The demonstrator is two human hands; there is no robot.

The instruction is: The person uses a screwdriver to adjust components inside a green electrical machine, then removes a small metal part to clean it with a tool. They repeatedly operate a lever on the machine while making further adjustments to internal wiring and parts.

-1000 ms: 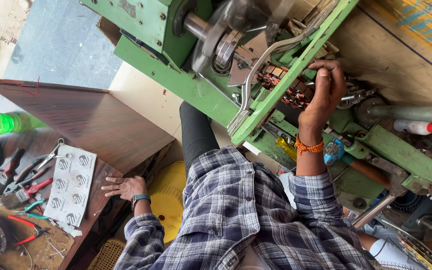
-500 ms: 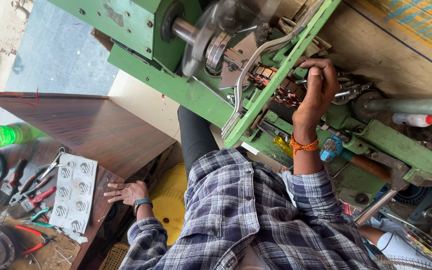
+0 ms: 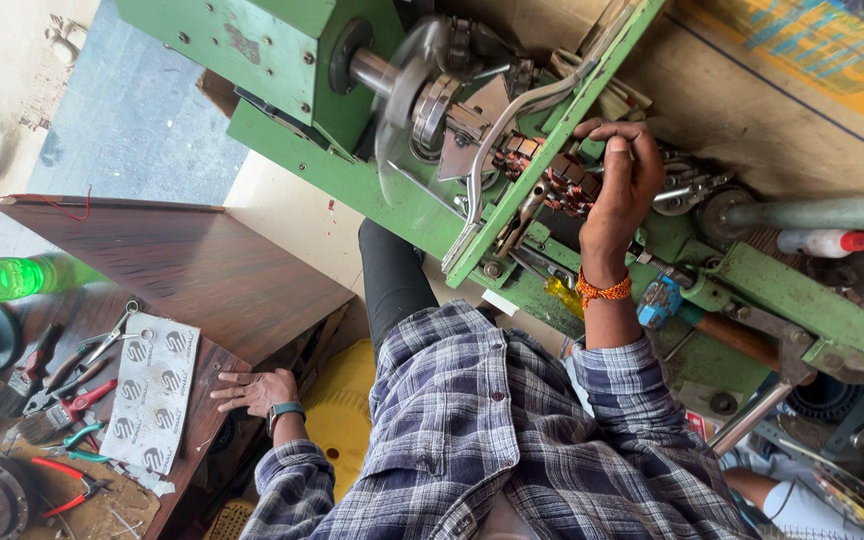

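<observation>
- Green machine (image 3: pixel 282 60) fills the top of the head view; its frame rail (image 3: pixel 552 140) runs diagonally from top right down to the middle.
- Right hand (image 3: pixel 620 180) is up at that rail, arm stretched out, orange thread band at the wrist. Fingers curl over the copper-wound part (image 3: pixel 562 185) sitting in the machine just beside the rail; thumb on top. Looks like a loose grip on it, but the fingertips are hidden, so can't confirm a firm hold.
- Tight there: grey wheel (image 3: pixel 412 95) on the shaft is blurred, close to the left of the hand, with a bent metal lever (image 3: pixel 497 150) between them.
- Left hand (image 3: pixel 252 390) lies flat, fingers spread, holding nothing, on the edge of the brown wooden table (image 3: pixel 182 270); watch on the wrist.
- Just beside its fingertips: a white sheet of round discs (image 3: pixel 152 390). Further left, near the table's far edge: pliers and cutters (image 3: pixel 67 400), well apart from the hand.
- Green bottle (image 3: pixel 7 278) at the left border.
- Open room: bare tabletop above the left hand; a gap between table edge and machine, taken up by the person's leg.
</observation>
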